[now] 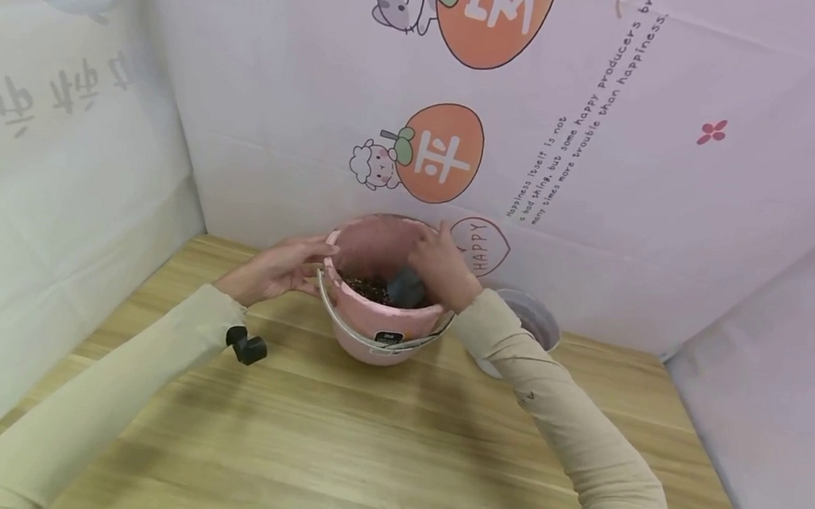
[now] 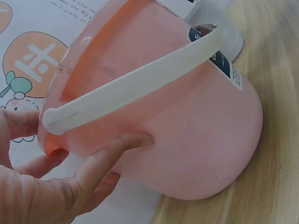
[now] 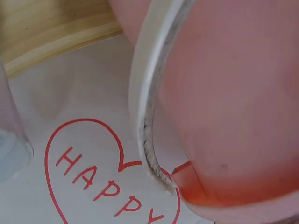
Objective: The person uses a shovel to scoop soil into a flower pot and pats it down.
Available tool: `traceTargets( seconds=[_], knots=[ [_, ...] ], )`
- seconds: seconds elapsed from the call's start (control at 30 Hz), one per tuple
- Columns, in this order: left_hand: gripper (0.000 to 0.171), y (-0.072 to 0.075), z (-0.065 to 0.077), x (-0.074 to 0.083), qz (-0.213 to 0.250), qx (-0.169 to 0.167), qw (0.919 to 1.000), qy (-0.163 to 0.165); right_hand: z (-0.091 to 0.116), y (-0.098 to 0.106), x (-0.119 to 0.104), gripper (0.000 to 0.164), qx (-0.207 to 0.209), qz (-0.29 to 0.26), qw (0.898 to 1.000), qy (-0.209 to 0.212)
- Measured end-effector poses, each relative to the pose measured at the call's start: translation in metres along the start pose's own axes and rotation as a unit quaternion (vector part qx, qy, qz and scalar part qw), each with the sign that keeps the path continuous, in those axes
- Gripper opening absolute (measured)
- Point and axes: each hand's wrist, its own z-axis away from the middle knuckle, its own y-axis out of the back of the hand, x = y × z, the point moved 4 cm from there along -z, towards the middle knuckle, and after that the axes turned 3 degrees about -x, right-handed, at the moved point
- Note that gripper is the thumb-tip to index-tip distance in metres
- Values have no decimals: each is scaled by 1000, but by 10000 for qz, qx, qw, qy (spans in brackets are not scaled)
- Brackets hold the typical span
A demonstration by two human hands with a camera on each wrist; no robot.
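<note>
A pink bucket [image 1: 385,341] stands on the table, its white handle [image 2: 135,91] hanging down on the near side. Dark soil with light specks [image 1: 367,287] lies inside. My left hand [image 1: 282,269] holds the bucket's left rim; in the left wrist view one finger [image 2: 124,142] presses the outer wall. My right hand [image 1: 446,268] reaches over the right rim and grips a small shovel, whose dark blue-grey blade [image 1: 407,287] rests in the soil. Its grip is hidden by the hand. The right wrist view shows the bucket wall [image 3: 233,93] and handle, not the hand.
A whitish-grey pot [image 1: 536,318] with dark contents stands right of the bucket, partly behind my right forearm. A printed white cloth wall [image 1: 281,114] rises close behind the bucket, with more cloth at both sides. The wooden table [image 1: 362,444] extends toward me.
</note>
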Motion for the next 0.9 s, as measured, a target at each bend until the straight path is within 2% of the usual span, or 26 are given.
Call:
traceTargets(
  seconds=[0.1,0.2,0.37,0.6,0.9],
  knots=[
    [60,-1,-1,1,7,13,10000,-21,1,0,2,18,148,-133,9998,-44],
    [60,-1,-3,1,-23,39,10000,-36,2,1,4,9,346,-549,9979,-16],
    [60,-1,-3,0,-11,66,10000,38,2,0,3,26,408,-1115,9928,152],
    [60,1,-2,-2,-59,75,9999,61,-1,-2,0,31,463,-924,9944,235],
    [57,0,-3,-1,-45,45,10000,36,-1,-5,2,25,506,-1055,9928,246]
  ],
)
